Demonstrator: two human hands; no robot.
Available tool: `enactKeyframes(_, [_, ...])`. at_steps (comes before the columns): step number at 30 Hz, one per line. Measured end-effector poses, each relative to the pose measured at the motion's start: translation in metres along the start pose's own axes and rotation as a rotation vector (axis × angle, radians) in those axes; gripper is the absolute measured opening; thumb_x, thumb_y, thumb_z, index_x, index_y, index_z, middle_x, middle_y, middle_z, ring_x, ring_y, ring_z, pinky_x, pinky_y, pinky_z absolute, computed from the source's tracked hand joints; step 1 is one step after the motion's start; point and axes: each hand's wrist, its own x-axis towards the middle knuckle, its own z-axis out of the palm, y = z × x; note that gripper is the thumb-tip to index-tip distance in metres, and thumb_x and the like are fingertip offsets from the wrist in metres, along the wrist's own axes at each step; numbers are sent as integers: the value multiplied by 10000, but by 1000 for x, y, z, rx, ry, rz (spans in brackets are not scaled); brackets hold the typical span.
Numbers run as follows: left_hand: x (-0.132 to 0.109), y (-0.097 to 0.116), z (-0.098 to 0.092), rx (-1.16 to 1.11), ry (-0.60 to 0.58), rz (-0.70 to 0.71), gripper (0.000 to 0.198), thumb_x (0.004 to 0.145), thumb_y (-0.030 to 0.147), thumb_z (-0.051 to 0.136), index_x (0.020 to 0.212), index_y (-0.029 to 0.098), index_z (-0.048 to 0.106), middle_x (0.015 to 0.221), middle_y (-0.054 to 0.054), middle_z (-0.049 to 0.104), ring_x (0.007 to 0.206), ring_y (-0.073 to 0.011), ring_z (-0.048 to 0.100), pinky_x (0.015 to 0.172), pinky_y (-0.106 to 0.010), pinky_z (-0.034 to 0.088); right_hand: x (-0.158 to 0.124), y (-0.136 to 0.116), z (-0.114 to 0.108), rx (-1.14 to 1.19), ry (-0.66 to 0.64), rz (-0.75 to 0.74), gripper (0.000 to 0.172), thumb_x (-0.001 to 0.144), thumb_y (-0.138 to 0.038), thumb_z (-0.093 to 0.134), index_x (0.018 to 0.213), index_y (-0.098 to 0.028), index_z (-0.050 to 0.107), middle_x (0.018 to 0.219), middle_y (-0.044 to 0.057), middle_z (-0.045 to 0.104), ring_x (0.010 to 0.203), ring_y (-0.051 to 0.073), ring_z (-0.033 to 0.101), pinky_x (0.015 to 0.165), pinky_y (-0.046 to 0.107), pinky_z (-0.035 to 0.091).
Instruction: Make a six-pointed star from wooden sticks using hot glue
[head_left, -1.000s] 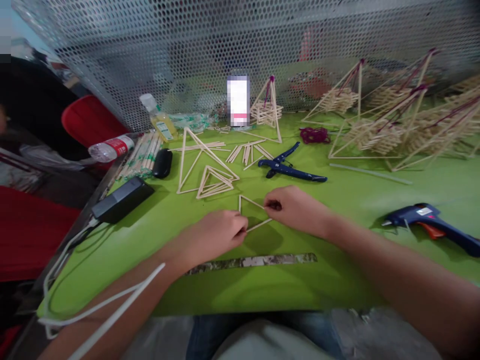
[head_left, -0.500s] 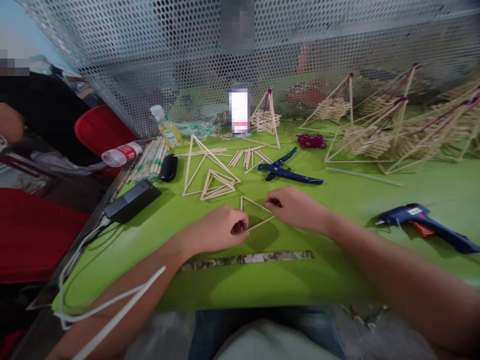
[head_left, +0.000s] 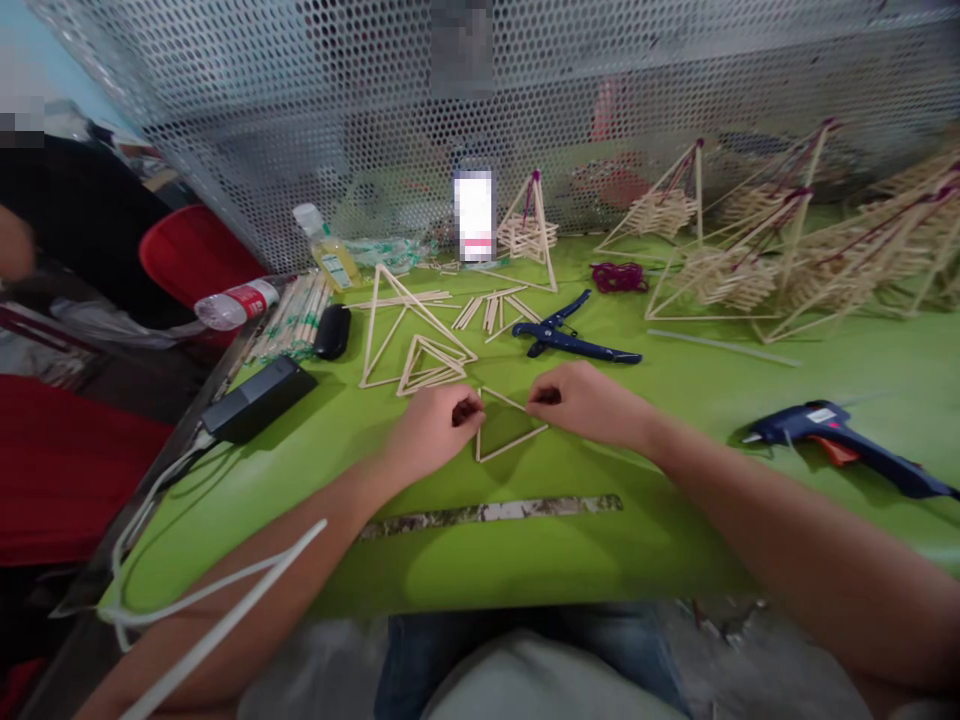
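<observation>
A small triangle of thin wooden sticks (head_left: 508,427) lies flat on the green table (head_left: 675,540) in front of me. My left hand (head_left: 431,432) is curled at its top left corner and pinches the sticks there. My right hand (head_left: 581,403) is curled at the right corner and pinches that end. Just beyond lie finished stick triangles (head_left: 416,345) and a loose pile of cut sticks (head_left: 495,305).
Blue cutters (head_left: 574,335) lie behind my right hand and a blue glue gun (head_left: 844,445) at the right. A camouflage ruler (head_left: 491,513) lies near me. Stick pyramids (head_left: 787,250) fill the back right. A black adapter (head_left: 259,397), bottles and a perforated metal screen (head_left: 375,110) stand at the left and back.
My left hand has moved up from the triangle's lower corner to its top left corner. The right hand stays on the right corner. The view has shifted a little.
</observation>
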Motion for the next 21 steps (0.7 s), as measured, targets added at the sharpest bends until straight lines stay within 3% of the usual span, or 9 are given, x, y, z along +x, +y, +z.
enactKeyframes(12, [1, -3, 1, 3, 9, 24, 91, 1054, 155, 792, 1041, 194, 873, 996, -58, 897, 841, -213, 815, 804, -367, 651, -2, -5, -8, -67, -1, 2, 232, 1004, -322, 720, 838, -198, 824, 844, 60, 836, 720, 202, 673, 714, 371, 454])
enactKeyframes(17, [-3, -3, -1, -18, -13, 31, 138, 1058, 192, 736, 1052, 174, 873, 972, -76, 889, 771, -192, 779, 719, -331, 614, 2, 10, -34, -168, 254, 47, 225, 1043, -312, 674, 939, -184, 827, 930, 95, 828, 816, 240, 672, 788, 380, 441])
enactKeyframes(21, [-5, -1, -1, -6, -6, 55, 187, 1058, 214, 679, 1052, 169, 860, 969, -86, 881, 755, -179, 766, 682, -312, 609, -6, 16, -59, -267, 505, 20, 156, 1015, -251, 741, 898, -180, 815, 836, 75, 766, 742, 197, 584, 765, 359, 399])
